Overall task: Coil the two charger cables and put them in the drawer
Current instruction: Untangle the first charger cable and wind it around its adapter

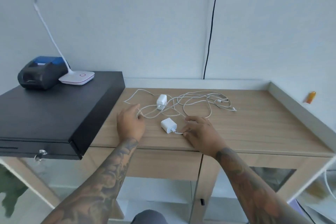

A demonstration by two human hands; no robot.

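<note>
The right hand [199, 131] pinches the cable [179, 132] beside the near plug [168, 125] on the bench [254, 123]. The left hand [130, 123] is loose, its grip apart, touching tangled cables [196, 100].

No readable text, label, brand or number shows anywhere.

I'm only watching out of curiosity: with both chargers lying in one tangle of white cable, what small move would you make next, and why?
Probably lift the near charger clear. The right hand already pinches its cable at the plug, while the left hand touches the tangled cables, which need separating before coiling.
</note>
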